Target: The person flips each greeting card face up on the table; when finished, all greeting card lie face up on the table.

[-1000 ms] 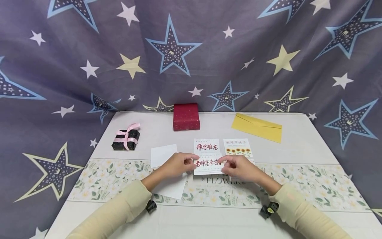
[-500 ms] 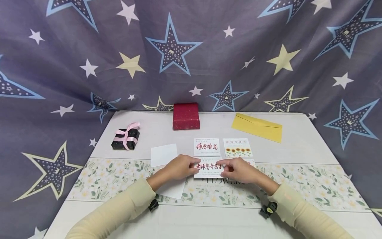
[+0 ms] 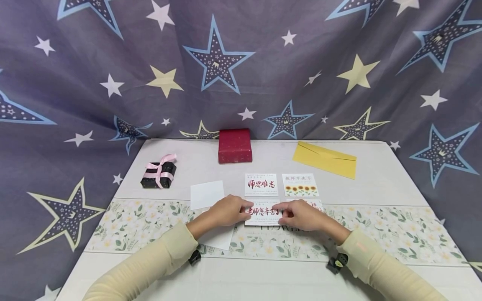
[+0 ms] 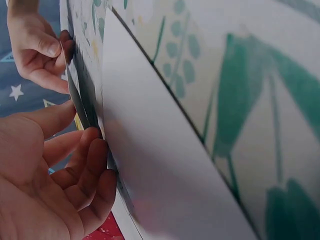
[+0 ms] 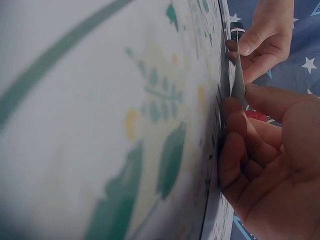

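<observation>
**Third card held at both ends on the floral runner**

Both hands held one card (image 3: 263, 212) printed with red characters. The left hand (image 3: 226, 211) pinched its left end between thumb and fingers, and the right hand (image 3: 299, 214) pinched its right end the same way. The wrist views showed the thin edge of the card caught between thumb and fingertips on each side, right at the table surface, so it looked as good as laid down but not let go.

The card sat on the floral runner (image 3: 376, 234) that crossed the table (image 3: 376, 184) toward its near edge, about midway between the left and right edges. Just behind it, on the bare table, lay a red-lettered card (image 3: 261, 184) and, to its right, a sunflower card (image 3: 300, 184), side by side in a row. The held card lined up under the red-lettered one, as if starting a second row. Something pale peeked out beside the right hand; what it was could not be told.

Judging from this layout, two cards seemed placed and a third nearly so; releasing it was what remained for this card. Whether more was to follow could not be told from the pictures.

A blank white sheet (image 3: 206, 194) lay left of the cards, and another white sheet (image 3: 220, 238) lay partly under the left forearm. Near the far edge stood a red box (image 3: 235, 145), with a yellow envelope (image 3: 324, 159) toward the far right corner and a black gift box (image 3: 159, 174) with pink ribbon near the left edge.
</observation>
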Action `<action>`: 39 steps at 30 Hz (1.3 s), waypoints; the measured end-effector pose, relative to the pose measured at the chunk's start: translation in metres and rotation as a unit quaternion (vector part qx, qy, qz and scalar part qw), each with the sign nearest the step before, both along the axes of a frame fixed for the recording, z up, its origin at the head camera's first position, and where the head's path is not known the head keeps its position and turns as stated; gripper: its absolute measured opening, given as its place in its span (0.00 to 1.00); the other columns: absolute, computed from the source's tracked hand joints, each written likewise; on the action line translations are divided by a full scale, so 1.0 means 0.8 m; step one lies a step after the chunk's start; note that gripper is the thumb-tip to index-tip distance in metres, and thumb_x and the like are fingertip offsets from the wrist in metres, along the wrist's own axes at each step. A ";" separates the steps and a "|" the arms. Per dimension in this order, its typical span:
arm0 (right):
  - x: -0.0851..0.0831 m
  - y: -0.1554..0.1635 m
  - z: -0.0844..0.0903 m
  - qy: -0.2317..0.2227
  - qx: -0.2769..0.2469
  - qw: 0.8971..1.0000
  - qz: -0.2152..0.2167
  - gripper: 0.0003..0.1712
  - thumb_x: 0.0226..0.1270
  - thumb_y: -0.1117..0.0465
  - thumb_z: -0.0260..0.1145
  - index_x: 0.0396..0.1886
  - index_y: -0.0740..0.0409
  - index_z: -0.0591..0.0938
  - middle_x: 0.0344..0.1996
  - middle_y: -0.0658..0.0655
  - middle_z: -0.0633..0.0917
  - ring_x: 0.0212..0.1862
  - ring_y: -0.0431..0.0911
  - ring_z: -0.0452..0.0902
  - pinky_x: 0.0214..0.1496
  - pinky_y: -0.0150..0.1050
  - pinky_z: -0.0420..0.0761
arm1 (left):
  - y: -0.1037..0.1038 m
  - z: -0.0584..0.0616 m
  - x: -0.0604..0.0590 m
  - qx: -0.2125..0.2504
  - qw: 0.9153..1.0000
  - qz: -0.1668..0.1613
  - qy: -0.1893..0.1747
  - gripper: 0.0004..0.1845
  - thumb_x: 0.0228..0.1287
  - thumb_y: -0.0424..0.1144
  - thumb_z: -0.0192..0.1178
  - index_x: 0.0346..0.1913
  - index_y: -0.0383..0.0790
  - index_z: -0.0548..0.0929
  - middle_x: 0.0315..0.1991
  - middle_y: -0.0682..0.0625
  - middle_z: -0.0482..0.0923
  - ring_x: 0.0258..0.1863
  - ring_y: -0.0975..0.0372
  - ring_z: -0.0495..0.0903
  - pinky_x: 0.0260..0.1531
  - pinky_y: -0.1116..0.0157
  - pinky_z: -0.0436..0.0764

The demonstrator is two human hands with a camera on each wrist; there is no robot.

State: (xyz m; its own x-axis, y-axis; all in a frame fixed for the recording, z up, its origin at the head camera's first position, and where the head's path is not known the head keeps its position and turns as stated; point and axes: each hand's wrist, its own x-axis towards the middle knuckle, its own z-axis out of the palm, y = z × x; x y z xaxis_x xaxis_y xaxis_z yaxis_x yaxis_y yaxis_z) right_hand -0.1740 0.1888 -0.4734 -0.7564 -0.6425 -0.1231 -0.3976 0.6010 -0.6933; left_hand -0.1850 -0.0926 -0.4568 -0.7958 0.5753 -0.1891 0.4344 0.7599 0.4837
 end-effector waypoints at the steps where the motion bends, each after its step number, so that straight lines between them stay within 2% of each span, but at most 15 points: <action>1: 0.000 0.000 0.000 0.000 0.000 1.000 0.000 0.26 0.70 0.58 0.69 0.66 0.56 0.80 0.18 0.42 0.76 0.19 0.31 0.63 0.24 0.28 0.66 | 0.000 0.000 0.000 0.000 1.000 -0.001 0.002 0.24 0.68 0.44 0.67 0.65 0.44 0.82 0.20 0.58 0.74 0.22 0.67 0.68 0.26 0.70 0.68; 5: 0.000 0.000 -0.002 -0.004 0.000 1.000 0.001 0.26 0.70 0.58 0.69 0.66 0.56 0.80 0.16 0.42 0.72 0.18 0.32 0.60 0.23 0.28 0.65 | 0.000 0.000 0.001 -0.004 1.000 -0.002 0.003 0.24 0.68 0.44 0.67 0.65 0.44 0.82 0.21 0.57 0.75 0.22 0.67 0.69 0.26 0.70 0.69; 12: -0.001 -0.001 -0.005 -0.008 -0.002 1.000 0.005 0.26 0.70 0.59 0.69 0.66 0.57 0.80 0.17 0.41 0.75 0.18 0.31 0.62 0.25 0.28 0.66 | -0.001 0.000 0.002 -0.012 1.000 -0.005 0.006 0.24 0.67 0.45 0.68 0.65 0.45 0.82 0.25 0.54 0.80 0.24 0.66 0.70 0.29 0.69 0.70; 14: -0.001 -0.002 -0.005 -0.008 -0.001 1.000 0.005 0.26 0.70 0.59 0.70 0.66 0.58 0.80 0.17 0.41 0.76 0.18 0.31 0.61 0.26 0.27 0.66 | 0.000 0.000 0.002 -0.018 1.000 -0.005 0.011 0.24 0.67 0.46 0.68 0.64 0.46 0.82 0.28 0.50 0.84 0.26 0.65 0.72 0.31 0.68 0.72; 17: -0.001 -0.004 -0.004 -0.008 0.002 1.000 0.003 0.26 0.69 0.59 0.70 0.65 0.59 0.81 0.16 0.41 0.77 0.17 0.31 0.61 0.25 0.27 0.66 | 0.002 -0.003 0.001 -0.037 0.999 -0.005 0.028 0.23 0.67 0.47 0.67 0.64 0.48 0.83 0.42 0.47 0.89 0.34 0.63 0.78 0.36 0.65 0.75; 19: -0.001 -0.006 -0.003 -0.010 0.004 1.000 0.002 0.26 0.68 0.59 0.71 0.64 0.60 0.81 0.16 0.41 0.77 0.17 0.31 0.62 0.25 0.27 0.66 | 0.003 -0.004 0.002 -0.046 0.998 -0.004 0.041 0.23 0.66 0.48 0.68 0.63 0.49 0.84 0.52 0.47 0.88 0.43 0.60 0.83 0.40 0.62 0.79; 22: 0.000 -0.008 -0.003 -0.013 0.007 1.000 0.000 0.26 0.67 0.60 0.72 0.64 0.61 0.82 0.16 0.41 0.79 0.17 0.31 0.63 0.25 0.27 0.67 | 0.004 -0.006 0.003 -0.059 0.997 -0.001 0.056 0.22 0.66 0.48 0.68 0.62 0.50 0.84 0.58 0.48 0.86 0.52 0.56 0.85 0.44 0.59 0.82; 27: -0.001 -0.007 -0.002 -0.013 0.009 1.000 -0.004 0.26 0.66 0.61 0.72 0.63 0.61 0.82 0.16 0.41 0.78 0.18 0.31 0.63 0.26 0.27 0.68 | 0.003 -0.007 0.005 -0.062 0.996 0.002 0.070 0.22 0.66 0.48 0.68 0.62 0.51 0.84 0.57 0.48 0.86 0.52 0.56 0.85 0.41 0.61 0.82; 32: -0.003 -0.007 0.002 -0.019 0.008 1.000 0.002 0.27 0.65 0.60 0.73 0.64 0.61 0.81 0.18 0.42 0.78 0.19 0.32 0.65 0.25 0.27 0.69 | 0.000 -0.005 0.005 -0.054 0.996 0.003 0.069 0.22 0.66 0.46 0.69 0.62 0.51 0.84 0.56 0.47 0.86 0.45 0.59 0.83 0.37 0.63 0.80; 37: -0.006 -0.007 0.008 -0.014 0.015 1.000 0.006 0.26 0.67 0.61 0.71 0.64 0.60 0.81 0.20 0.41 0.81 0.20 0.31 0.68 0.29 0.28 0.72 | -0.006 -0.002 0.004 -0.049 0.997 0.005 0.063 0.23 0.65 0.46 0.69 0.62 0.50 0.84 0.56 0.47 0.87 0.47 0.58 0.84 0.41 0.60 0.83; 39: -0.009 -0.008 0.012 -0.005 0.013 1.000 0.004 0.25 0.67 0.62 0.69 0.64 0.60 0.81 0.21 0.41 0.82 0.21 0.31 0.69 0.32 0.29 0.74 | -0.010 -0.001 0.002 -0.047 0.997 0.009 0.061 0.23 0.65 0.47 0.69 0.63 0.50 0.84 0.49 0.48 0.88 0.44 0.58 0.84 0.40 0.60 0.83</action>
